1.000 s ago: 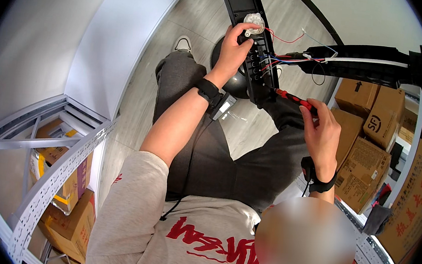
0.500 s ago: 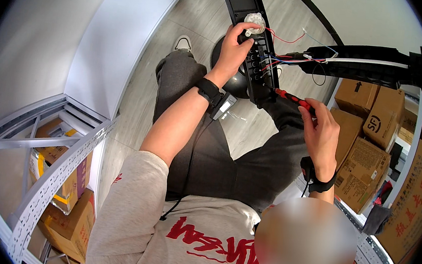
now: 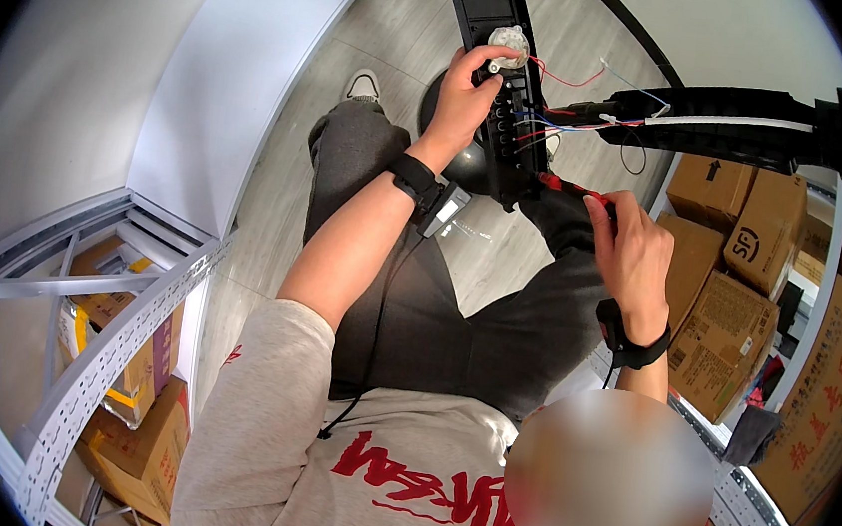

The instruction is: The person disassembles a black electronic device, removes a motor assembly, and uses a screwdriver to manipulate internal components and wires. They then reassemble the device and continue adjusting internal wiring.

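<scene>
A long black plastic panel, with a row of small round parts and thin coloured wires along it, stands tilted above my knees. My left hand grips its left side, with fingertips over a round, whitish clear part near the middle. My right hand holds a red and black screwdriver by the handle, aimed left at the lower end of the panel. The screwdriver's tip is hard to make out against the black plastic.
A black arm-like part with a white cable extends right from the wires. Behind the panel is a dark round base. Cardboard boxes fill shelving at right; more boxes sit on a metal rack at left.
My right hand has shifted slightly left and up, bringing the screwdriver closer to the panel's lower end. My left hand keeps its hold almost unchanged.
</scene>
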A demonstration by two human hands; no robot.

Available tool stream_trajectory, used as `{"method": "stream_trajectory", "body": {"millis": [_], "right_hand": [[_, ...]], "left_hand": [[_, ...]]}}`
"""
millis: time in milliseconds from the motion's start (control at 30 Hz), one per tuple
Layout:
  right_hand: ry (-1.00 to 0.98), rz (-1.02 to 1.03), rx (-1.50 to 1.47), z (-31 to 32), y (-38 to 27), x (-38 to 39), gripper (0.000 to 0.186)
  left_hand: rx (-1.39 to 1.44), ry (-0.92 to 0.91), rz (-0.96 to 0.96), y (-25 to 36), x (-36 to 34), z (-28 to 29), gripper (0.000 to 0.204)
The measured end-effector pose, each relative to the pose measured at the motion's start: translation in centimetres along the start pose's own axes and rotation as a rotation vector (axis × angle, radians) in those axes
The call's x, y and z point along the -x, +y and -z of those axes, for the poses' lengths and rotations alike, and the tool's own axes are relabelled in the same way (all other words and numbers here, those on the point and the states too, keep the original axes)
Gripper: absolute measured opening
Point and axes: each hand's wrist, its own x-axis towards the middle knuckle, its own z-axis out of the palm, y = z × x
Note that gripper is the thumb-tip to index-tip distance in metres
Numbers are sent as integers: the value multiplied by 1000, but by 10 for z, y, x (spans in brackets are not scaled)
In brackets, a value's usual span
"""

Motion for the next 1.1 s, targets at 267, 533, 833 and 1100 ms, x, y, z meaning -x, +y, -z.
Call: {"method": "stream_trajectory", "body": {"millis": [267, 533, 833, 1100], "right_hand": [[-18, 68, 1, 8, -1, -1, 24], [-124, 35, 73, 1, 6, 3, 30], [25, 43, -26, 26, -9, 1, 22], [0, 4, -20, 39, -22, -12, 20]], "left_hand": [[-6, 31, -19, 0, 0, 0, 40], [-98, 2, -86, 1, -2, -2, 37], [-54, 15, 13, -2, 0, -1, 38], [-263, -16, -130, 0, 0, 0, 36]]}}
